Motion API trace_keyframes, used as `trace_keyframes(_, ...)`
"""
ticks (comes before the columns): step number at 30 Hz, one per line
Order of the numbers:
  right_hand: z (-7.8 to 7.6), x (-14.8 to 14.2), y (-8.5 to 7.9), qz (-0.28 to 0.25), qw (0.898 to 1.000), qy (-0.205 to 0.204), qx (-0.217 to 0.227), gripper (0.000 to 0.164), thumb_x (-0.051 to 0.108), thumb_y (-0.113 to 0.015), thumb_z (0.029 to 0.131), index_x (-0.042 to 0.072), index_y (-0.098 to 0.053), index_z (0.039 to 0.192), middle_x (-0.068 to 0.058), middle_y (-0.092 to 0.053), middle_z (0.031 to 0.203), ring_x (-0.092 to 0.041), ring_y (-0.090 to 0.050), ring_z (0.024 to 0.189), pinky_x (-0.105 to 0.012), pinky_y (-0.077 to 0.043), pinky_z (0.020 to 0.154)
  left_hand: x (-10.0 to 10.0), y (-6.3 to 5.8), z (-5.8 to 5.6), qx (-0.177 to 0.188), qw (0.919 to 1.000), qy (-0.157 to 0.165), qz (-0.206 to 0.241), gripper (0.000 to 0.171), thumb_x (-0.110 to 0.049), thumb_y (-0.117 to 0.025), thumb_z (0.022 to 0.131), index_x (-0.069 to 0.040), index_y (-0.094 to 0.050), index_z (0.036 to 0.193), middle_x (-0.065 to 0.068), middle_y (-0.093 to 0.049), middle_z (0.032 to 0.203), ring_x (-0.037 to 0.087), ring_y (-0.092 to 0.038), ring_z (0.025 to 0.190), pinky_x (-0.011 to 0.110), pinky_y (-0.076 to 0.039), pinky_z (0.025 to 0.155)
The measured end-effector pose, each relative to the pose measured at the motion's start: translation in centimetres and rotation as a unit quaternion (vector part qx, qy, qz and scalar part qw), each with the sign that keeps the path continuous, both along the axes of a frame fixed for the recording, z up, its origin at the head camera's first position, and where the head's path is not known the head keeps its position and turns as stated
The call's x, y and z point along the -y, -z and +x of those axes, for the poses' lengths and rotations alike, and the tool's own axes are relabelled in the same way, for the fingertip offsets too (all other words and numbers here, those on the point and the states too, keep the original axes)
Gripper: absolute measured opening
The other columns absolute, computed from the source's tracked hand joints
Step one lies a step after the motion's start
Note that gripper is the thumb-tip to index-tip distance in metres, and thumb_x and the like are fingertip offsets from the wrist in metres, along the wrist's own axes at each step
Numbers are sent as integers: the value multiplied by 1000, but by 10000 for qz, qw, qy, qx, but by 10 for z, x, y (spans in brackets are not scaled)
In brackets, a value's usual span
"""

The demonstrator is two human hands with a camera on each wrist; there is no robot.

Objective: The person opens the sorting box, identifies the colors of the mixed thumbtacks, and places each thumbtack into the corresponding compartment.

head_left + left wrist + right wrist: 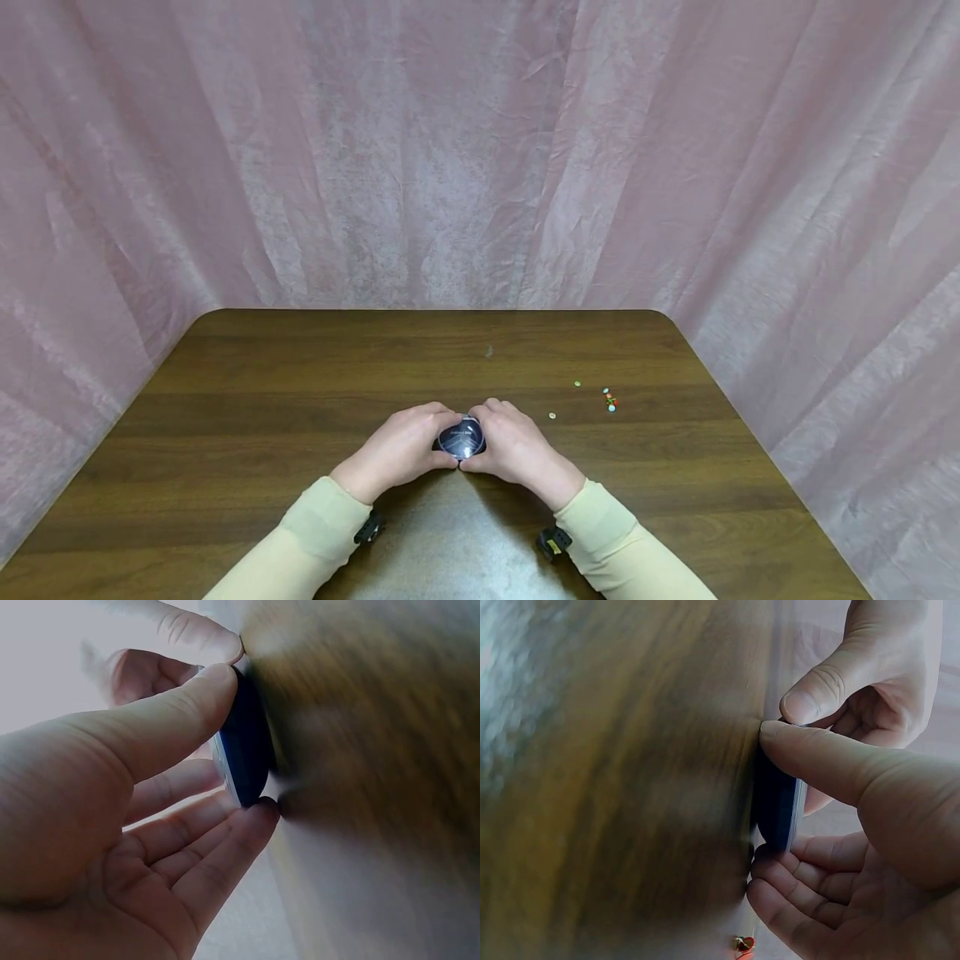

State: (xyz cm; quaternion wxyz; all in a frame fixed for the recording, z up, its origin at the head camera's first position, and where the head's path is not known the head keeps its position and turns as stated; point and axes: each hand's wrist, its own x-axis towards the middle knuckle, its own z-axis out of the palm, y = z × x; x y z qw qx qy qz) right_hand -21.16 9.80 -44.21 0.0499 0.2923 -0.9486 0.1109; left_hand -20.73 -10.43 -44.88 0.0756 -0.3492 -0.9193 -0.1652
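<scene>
A small round dark-blue case point(461, 439) with a clear, glossy top lies flat at the table's middle, between both hands. From the left side my left hand point(401, 446) grips its rim, thumb at the near edge and fingers at the far edge. My right hand point(517, 446) holds the opposite side the same way, and the two thumbs meet in front. Seen edge-on in the left wrist view, the case point(251, 746) is thin and sits close over the tabletop. In the right wrist view a pale upper layer shows along the rim of the case point(776, 799).
To the right on the brown wooden table point(262, 375) lies a small cluster of colourful bits point(611, 402). Two tiny pale discs, a nearer one point(552, 415) and a farther one point(577, 384), lie left of it. A pink curtain point(450, 167) hangs behind the table.
</scene>
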Motion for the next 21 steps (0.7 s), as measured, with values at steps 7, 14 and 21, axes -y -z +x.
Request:
trace_keyframes(7,-1,-1,1,-15,10000,-20,56,59,47,-84,71,9,-65,112,0,-58,99,-17,-53,90,-28,-49,79,0,-2,0,307,9994,-10,130,49,-28,-81,83,-10,-68,126,1,-65,115,14,-62,101,31,-52,86)
trace_keyframes(14,-2,0,2,-35,10000,-1,66,59,46,-85,70,9,-66,112,1,-58,99,-17,-53,90,-28,-49,78,3,-6,-1,587,9981,-28,205,48,-31,-78,87,-9,-67,128,2,-65,114,16,-62,101,33,-52,87)
trace_keyframes(21,2,-3,0,-205,9996,86,188,60,48,-87,69,10,-67,111,2,-58,97,-17,-55,90,-29,-49,76,4,-7,-3,823,9963,-50,242,49,-34,-76,88,-9,-66,129,3,-65,116,19,-62,103,35,-51,87)
